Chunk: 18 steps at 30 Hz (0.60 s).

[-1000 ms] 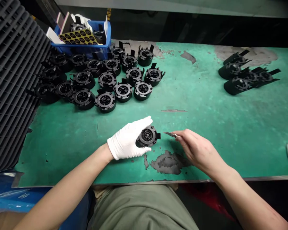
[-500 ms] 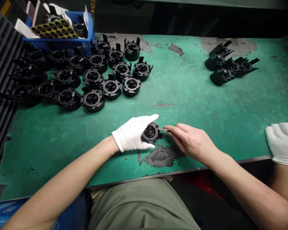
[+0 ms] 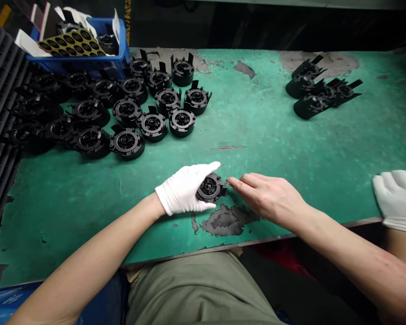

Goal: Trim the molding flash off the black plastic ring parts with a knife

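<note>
My left hand [image 3: 182,189], in a white glove, wraps round the side of a round black plastic housing [image 3: 209,188] with its ringed, recessed face turned up. Thumb and fingers grip opposite edges of it, just above the green tabletop. My bare right hand [image 3: 270,196] pinches a slim, shiny metal tool that looks like tweezers [image 3: 226,183]. The tool's tip reaches over the housing's face from the right, close to its middle. Most of the tool is hidden by my fingers.
Several similar black housings [image 3: 126,142] stand grouped at the left, and a smaller group [image 3: 309,106] lies at the back right. Behind the left group is a blue bin [image 3: 77,63] holding a yellow sticker sheet [image 3: 71,44]. Another person's gloved hand [image 3: 397,198] rests at the right edge.
The tool's tip has moved left, further in over the housing's face. My left hand keeps its grip. The whole view has shifted slightly.
</note>
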### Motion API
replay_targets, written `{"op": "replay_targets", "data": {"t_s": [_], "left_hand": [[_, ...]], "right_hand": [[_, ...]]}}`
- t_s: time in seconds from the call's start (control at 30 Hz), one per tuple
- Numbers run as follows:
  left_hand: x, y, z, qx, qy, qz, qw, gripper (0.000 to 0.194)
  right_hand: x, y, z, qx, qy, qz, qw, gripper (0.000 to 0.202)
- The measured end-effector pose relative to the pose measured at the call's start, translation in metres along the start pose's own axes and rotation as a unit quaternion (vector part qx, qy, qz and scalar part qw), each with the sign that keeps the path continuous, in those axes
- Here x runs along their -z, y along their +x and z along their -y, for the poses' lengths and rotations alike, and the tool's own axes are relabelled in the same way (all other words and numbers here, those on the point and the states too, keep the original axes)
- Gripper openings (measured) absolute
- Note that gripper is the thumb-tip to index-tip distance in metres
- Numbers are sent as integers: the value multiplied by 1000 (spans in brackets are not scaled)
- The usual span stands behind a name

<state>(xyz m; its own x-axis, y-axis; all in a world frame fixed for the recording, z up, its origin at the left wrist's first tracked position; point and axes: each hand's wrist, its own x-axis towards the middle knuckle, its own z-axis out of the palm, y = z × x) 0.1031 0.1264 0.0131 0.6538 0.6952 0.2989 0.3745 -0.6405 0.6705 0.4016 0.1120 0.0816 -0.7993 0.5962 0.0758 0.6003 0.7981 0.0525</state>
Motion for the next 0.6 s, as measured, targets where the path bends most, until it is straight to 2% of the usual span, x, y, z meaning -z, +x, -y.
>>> {"op": "replay_targets", "data": {"t_s": [0.47,0.6], "left_hand": [[-1,0,2,-24,-5,-10,1000,108],[0,0,3,-17,-4,-3,1000,108]], "right_hand": [[5,7,-12,79,8,42,996,45],[3,12,-23,94,20,49,994,38]]}}
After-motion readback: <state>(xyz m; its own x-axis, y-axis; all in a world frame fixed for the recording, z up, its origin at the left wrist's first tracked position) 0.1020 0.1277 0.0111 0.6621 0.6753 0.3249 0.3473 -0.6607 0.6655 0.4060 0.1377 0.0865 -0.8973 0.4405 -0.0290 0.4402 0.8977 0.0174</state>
